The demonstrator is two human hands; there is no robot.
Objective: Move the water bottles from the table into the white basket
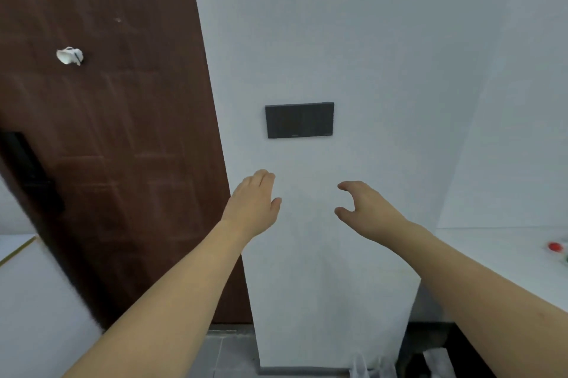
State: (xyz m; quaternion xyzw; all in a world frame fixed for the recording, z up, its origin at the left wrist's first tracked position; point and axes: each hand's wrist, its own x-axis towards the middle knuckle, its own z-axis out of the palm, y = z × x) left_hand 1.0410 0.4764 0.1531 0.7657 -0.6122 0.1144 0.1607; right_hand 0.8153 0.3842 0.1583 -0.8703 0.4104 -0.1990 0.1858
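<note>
trouble here is that you're facing a wall [353, 54], not the job: no water bottle and no white basket is in view, so where they are can't be told. your left hand [253, 205] is held out with fingers straight and holds nothing; your right hand [365, 208] is loosely curled, thumb and fingers apart, also bare. reach blind from here and you could knock the dark panel [299, 120] on the wall or the brown door [101, 147]. the white table [507, 257] at the right edge carries a small red thing [555, 246], perhaps a cap, too blurred to say. no container shows, so nothing can be said of any contents.
</note>
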